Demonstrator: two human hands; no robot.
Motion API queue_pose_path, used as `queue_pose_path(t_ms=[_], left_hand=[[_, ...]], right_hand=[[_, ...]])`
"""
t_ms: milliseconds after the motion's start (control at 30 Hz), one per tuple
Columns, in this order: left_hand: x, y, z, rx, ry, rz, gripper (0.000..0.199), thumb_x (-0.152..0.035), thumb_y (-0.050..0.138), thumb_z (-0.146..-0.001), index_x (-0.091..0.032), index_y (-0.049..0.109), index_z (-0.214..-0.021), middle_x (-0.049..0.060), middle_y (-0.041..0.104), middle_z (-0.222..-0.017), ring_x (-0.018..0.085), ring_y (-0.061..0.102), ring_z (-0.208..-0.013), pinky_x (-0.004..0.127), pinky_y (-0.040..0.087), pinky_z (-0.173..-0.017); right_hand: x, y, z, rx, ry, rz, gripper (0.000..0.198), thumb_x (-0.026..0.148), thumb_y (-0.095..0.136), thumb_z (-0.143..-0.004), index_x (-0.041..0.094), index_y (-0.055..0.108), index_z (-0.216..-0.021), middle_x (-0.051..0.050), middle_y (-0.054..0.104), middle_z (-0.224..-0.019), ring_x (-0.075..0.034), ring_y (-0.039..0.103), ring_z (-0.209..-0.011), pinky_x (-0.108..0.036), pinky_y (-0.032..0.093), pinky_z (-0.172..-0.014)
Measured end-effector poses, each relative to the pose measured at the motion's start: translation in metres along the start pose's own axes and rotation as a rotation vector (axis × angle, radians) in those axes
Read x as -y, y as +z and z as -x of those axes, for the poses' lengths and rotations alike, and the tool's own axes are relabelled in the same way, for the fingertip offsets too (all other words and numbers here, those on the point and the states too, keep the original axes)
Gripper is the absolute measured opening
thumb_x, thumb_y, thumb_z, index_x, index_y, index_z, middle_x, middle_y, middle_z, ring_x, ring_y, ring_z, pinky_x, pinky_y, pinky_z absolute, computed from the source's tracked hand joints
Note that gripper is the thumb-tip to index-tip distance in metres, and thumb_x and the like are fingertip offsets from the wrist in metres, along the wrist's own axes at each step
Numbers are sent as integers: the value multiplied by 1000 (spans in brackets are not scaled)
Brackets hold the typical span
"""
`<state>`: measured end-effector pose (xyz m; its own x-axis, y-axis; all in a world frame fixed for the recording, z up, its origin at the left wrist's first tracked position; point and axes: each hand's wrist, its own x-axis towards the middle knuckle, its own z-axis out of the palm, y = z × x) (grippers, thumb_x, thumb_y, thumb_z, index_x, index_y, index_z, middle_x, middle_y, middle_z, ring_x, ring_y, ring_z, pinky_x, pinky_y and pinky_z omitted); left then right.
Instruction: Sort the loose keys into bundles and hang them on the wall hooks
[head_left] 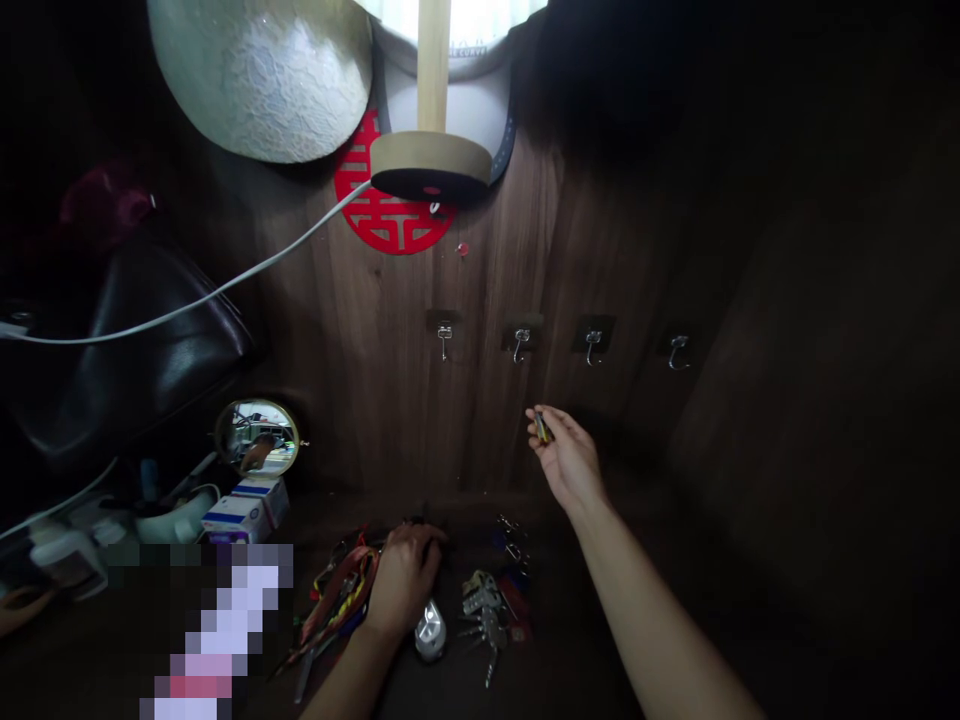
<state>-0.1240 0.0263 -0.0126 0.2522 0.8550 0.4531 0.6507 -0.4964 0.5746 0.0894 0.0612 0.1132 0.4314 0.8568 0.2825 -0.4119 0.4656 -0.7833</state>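
My right hand (571, 455) is raised in front of the wood panel, below the hooks. Its fingers are closed on a small dark and yellow object (542, 428), too small to name. Low down, my left hand (409, 562) lies palm down at the edge of a pile of cords and straps (345, 590). Its fingers look apart, though their tips are partly hidden against dark things. Just below that hand is a silver rounded object (430, 632). To its right lies a bunch of keys (486, 612), with metal clasps (513, 540) behind it.
Several metal hooks (520, 345) are fixed in a row on the panel. Above hang a lamp (431, 165), a red paper cutout (397, 232) and a pale hat (277, 90). On the left are a black bag (172, 320), a round mirror (259, 438) and small boxes (244, 508).
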Motion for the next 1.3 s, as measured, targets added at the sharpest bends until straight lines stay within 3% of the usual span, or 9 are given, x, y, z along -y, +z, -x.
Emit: queue_pose_path(t_ms=[300, 500, 700, 933, 1300], left_hand=[[0, 0, -3, 2, -8, 10, 26, -21, 39, -84, -22, 65, -85, 4, 69, -88, 22, 60, -89, 37, 41, -84], [1, 1, -4, -8, 0, -5, 25, -20, 40, -83, -22, 65, -84, 4, 69, -87, 22, 60, -87, 36, 42, -83], [1, 1, -4, -5, -10, 0, 26, -20, 39, -84, -22, 65, -85, 4, 69, -87, 21, 60, -88, 36, 41, -84], [2, 2, -4, -7, 4, 19, 27, -21, 37, -85, -22, 65, -85, 5, 69, -88, 21, 60, -88, 37, 41, -84], [1, 1, -4, -5, 0, 2, 27, -20, 39, -85, -22, 65, -84, 4, 69, -88, 21, 61, -88, 36, 42, -84]], right_hand=[[18, 33, -30, -63, -552, 401, 21, 32, 66, -68, 19, 57, -81, 0, 61, -75, -12, 57, -63, -19, 43, -44], [13, 43, -50, -78, -715, 561, 17, 27, 63, -69, 19, 54, -81, -2, 61, -76, -16, 60, -72, -29, 49, -63], [1, 38, -55, -92, -711, 678, 17, 25, 62, -68, 19, 55, -82, -2, 62, -76, -17, 61, -73, -32, 48, -70], [9, 20, -61, -175, -741, 684, 15, 26, 62, -69, 19, 57, -81, -2, 63, -79, -17, 59, -75, -32, 46, -74], [-7, 21, -52, -75, -644, 697, 22, 28, 64, -67, 20, 56, -85, -1, 61, -76, -16, 57, -71, -31, 46, -70]])
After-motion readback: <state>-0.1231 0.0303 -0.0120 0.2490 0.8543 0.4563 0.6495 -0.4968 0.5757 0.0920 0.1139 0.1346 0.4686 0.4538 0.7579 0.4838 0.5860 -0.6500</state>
